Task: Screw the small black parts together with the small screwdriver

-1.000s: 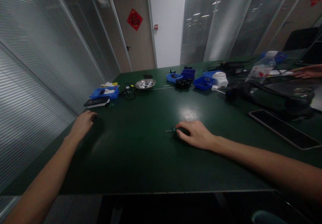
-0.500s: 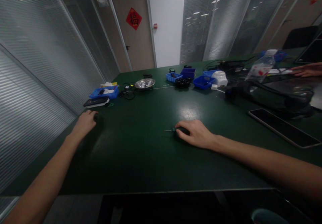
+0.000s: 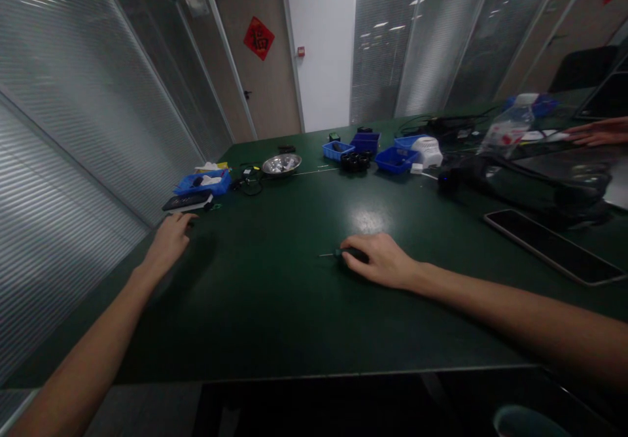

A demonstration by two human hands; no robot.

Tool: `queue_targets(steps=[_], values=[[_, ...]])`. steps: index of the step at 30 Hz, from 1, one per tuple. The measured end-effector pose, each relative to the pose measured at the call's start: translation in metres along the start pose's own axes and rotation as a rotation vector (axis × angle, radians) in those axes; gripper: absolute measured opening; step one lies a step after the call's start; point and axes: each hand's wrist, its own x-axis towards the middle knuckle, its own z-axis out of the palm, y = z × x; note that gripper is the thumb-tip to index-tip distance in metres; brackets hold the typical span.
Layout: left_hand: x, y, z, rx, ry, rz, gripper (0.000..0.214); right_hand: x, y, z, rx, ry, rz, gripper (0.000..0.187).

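On the green table my right hand is closed around a screwdriver. Its thin metal shaft points left, and most of the dark handle sits under my fingers. Over at the left side, my left hand is curled, the index finger reaching forward. A small dark thing shows beneath those fingertips, too hidden to name. Just beyond this hand lies a flat black box-like object with a pale edge.
Behind are a blue tray, a metal bowl and blue bins. A smartphone, a black headset-like device and a plastic bottle stand right. Another person's hand shows at the right edge.
My left hand has lifted and shifted slightly right, its index finger extending further; less of the dark thing shows under it. My right hand and the screwdriver stay put.
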Motion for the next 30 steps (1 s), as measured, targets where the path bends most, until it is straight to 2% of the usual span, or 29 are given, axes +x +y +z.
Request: queue_targets(steps=[2, 5, 8, 11, 14, 16, 19, 24, 30], values=[[0.002, 0.027, -0.007, -0.108, 0.025, 0.079, 0.055, -0.001, 0.0, -0.001, 0.005, -0.003, 0.0, 0.03], [0.0, 0.085, -0.019, -0.285, 0.017, 0.223, 0.057, -0.002, 0.0, -0.002, 0.003, -0.001, -0.003, 0.03], [-0.01, 0.151, -0.029, -0.469, -0.082, 0.395, 0.064, -0.002, 0.0, -0.001, -0.009, 0.001, 0.002, 0.03], [-0.022, 0.209, -0.031, -0.609, -0.11, 0.581, 0.073, -0.002, 0.001, -0.001, -0.017, -0.012, 0.004, 0.03], [-0.029, 0.25, -0.027, -0.662, -0.172, 0.702, 0.082, -0.002, 0.002, 0.0, -0.008, -0.014, -0.001, 0.029], [-0.031, 0.265, -0.022, -0.658, -0.21, 0.723, 0.086, -0.002, 0.003, -0.001, 0.001, -0.008, -0.009, 0.028], [-0.031, 0.275, -0.017, -0.628, -0.191, 0.725, 0.089, -0.002, 0.005, -0.002, 0.013, -0.006, -0.025, 0.028], [-0.037, 0.277, -0.018, -0.582, -0.125, 0.711, 0.08, -0.002, 0.006, 0.001, -0.02, 0.008, -0.04, 0.027], [-0.04, 0.275, -0.03, -0.549, -0.071, 0.643, 0.064, -0.003, 0.008, 0.004, -0.037, 0.011, -0.039, 0.027]])
